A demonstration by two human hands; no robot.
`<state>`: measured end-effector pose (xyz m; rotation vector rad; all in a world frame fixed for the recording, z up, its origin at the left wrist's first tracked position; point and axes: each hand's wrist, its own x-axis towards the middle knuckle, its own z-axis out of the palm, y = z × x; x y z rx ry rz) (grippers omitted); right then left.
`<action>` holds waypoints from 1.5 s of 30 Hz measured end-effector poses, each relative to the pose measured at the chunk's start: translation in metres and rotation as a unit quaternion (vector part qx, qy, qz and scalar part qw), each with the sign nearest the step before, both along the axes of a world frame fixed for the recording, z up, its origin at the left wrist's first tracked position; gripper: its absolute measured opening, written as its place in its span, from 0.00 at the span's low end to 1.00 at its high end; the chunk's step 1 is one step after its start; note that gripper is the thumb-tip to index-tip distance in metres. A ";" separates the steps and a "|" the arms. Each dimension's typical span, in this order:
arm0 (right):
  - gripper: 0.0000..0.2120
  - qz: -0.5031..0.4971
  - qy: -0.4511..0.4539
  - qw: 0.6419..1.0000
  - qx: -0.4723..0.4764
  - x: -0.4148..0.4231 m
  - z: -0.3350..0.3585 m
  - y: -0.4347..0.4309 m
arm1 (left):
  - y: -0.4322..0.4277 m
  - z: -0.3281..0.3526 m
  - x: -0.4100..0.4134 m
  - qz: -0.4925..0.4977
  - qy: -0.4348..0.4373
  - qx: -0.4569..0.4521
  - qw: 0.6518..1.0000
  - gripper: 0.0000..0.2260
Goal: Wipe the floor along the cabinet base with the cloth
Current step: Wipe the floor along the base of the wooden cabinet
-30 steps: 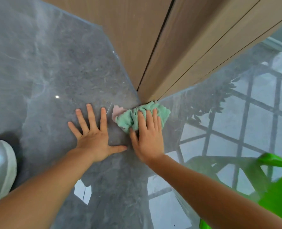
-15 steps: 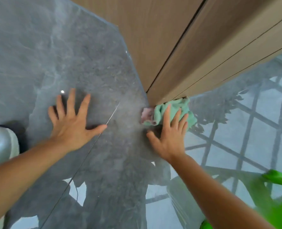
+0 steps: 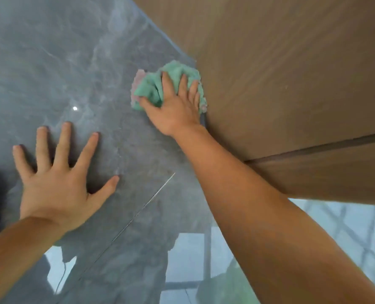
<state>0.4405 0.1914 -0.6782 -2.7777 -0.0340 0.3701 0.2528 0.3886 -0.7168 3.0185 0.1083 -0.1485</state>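
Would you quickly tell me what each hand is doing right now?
Left hand: open, fingers spread flat on the floor.
Right hand: open, pressing the green cloth down beside the cabinet.

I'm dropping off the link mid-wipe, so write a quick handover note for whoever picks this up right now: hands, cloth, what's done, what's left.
Hands: the right hand lies flat on the green cloth and presses it to the floor. The left hand is spread flat on the floor, bracing, and holds nothing.
Things: the cloth is bunched, tight against the foot of the cabinet.
Done: the cloth is in place at the base edge. The tile does not show which stretch is already wiped.
Left: slide the cloth on along the base, probably keeping it tight to the wood.
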 end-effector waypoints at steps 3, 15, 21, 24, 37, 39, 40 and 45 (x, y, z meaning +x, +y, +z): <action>0.38 0.012 0.031 0.999 -0.020 0.059 -0.001 0.020 | -0.004 0.004 -0.002 -0.003 -0.017 -0.004 1.000 0.42; 0.32 0.003 -0.030 0.999 -0.018 -0.202 0.008 -0.037 | -0.007 0.011 -0.002 0.002 0.004 -0.012 1.000 0.41; 0.36 0.007 0.005 0.999 -0.044 -0.151 0.004 -0.015 | -0.006 0.006 -0.003 0.000 0.005 -0.017 1.000 0.41; 0.35 -0.001 -0.022 0.999 -0.049 -0.068 0.003 0.022 | -0.005 0.013 -0.001 -0.005 0.010 -0.024 1.000 0.40; 0.39 0.198 -0.004 0.960 -0.198 0.158 0.014 0.197 | -0.006 0.014 0.002 0.003 -0.019 -0.062 0.998 0.41; 0.40 0.161 0.013 0.957 -0.239 0.166 0.019 0.170 | -0.006 0.015 0.002 0.003 -0.019 -0.068 0.998 0.40; 0.39 0.160 0.016 0.958 -0.237 0.161 0.022 0.152 | -0.006 0.016 0.002 0.003 -0.014 -0.068 0.998 0.40; 0.38 0.087 0.028 0.976 -0.198 0.052 0.016 0.044 | -0.005 0.021 0.002 0.004 0.009 -0.067 0.998 0.39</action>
